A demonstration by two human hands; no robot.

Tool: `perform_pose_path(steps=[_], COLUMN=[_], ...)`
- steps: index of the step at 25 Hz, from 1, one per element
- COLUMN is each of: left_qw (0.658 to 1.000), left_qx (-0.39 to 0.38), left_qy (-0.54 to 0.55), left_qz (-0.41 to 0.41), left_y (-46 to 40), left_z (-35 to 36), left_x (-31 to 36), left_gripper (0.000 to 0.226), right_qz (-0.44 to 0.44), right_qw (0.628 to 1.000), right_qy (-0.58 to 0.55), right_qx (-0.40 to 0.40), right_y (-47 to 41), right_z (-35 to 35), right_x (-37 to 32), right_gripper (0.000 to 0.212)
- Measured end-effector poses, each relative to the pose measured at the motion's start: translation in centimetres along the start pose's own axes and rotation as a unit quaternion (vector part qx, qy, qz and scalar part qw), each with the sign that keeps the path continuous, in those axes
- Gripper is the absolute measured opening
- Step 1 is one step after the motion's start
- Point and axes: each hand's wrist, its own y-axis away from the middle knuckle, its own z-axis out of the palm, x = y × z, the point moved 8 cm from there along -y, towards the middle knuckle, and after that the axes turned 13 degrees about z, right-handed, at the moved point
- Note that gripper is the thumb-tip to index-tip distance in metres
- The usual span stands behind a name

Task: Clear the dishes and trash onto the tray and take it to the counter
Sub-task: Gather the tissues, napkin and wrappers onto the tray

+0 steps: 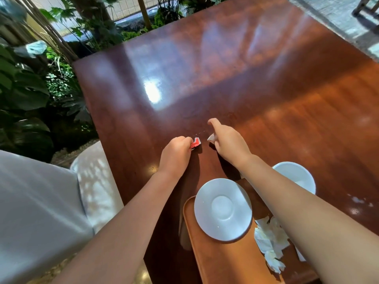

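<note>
On the dark wooden table (205, 68), my left hand (176, 152) pinches a small red and white wrapper (195, 144). Just to its right, my right hand (227, 141) holds a white scrap of paper (211, 137), with the thumb raised. An orange-brown tray (225, 261) lies near the table's front edge. It carries a white saucer (223, 209) and crumpled white napkins (270, 242). A white cup (295, 177) stands behind my right forearm, which partly hides it; I cannot tell whether it is on the tray.
A light grey cushioned seat (41, 201) stands at the table's left side. Green plants (30, 89) fill the area beyond the table's left and far edges. A chair leg (363, 5) shows at the top right.
</note>
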Motion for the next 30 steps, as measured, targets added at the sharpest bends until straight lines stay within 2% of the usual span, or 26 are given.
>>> perform_pose_path(steps=[3, 5, 7, 10, 12, 14, 16, 18, 23, 26, 30], left_qw=[0.994, 0.988, 0.992, 0.981, 0.972, 0.965, 0.964, 0.969, 0.989, 0.995, 0.997], left_qx=[-0.016, -0.013, 0.043, 0.19, 0.236, 0.255, 0.252, 0.224, 0.132, 0.09, 0.075], left_qy=[-0.091, -0.129, -0.098, -0.031, 0.007, 0.048, 0.067, 0.075, 0.059, 0.037, 0.005], left_qz=[0.052, 0.081, 0.062, 0.023, 0.0, -0.038, -0.06, -0.064, -0.041, -0.029, -0.02], left_y=[0.3, 0.6, 2.1, 7.6, 12.1, 16.2, 19.7, 22.1, 23.7, 23.5, 24.8], left_z=[0.1, -0.6, -2.9, -6.2, -6.3, -5.3, -3.6, -1.5, 2.5, 3.8, 4.4], left_x=[0.9, 2.1, 3.4, 6.5, 8.9, 11.2, 13.3, 14.8, 15.5, 15.7, 15.8], left_gripper=[0.021, 0.022, 0.017, 0.008, 0.009, 0.009, 0.008, 0.01, 0.016, 0.019, 0.044], right_qz=[0.006, 0.01, 0.005, -0.024, -0.044, -0.019, 0.019, 0.022, -0.092, -0.123, -0.183], right_qw=[0.999, 0.999, 0.996, 0.986, 0.979, 0.972, 0.969, 0.978, 0.99, 0.988, 0.98], right_qy=[0.045, 0.02, -0.048, -0.133, -0.176, -0.218, -0.231, -0.188, -0.054, -0.012, -0.001], right_qx=[-0.001, 0.03, 0.076, 0.098, 0.088, 0.088, 0.086, 0.083, 0.092, 0.089, 0.082], right_y=[0.0, 0.7, 2.6, 7.7, 12.4, 17.2, 21.2, 24.5, 28.7, 29.0, 30.2], right_z=[-0.4, -1.9, -4.2, -6.8, -7.2, -6.8, -5.6, -4.2, -1.9, -1.1, -1.0], right_x=[0.1, 0.2, 0.2, 0.6, 1.4, 2.8, 4.3, 5.1, 5.1, 5.1, 5.4], right_gripper=[0.018, 0.013, 0.012, 0.012, 0.015, 0.017, 0.016, 0.015, 0.017, 0.014, 0.008])
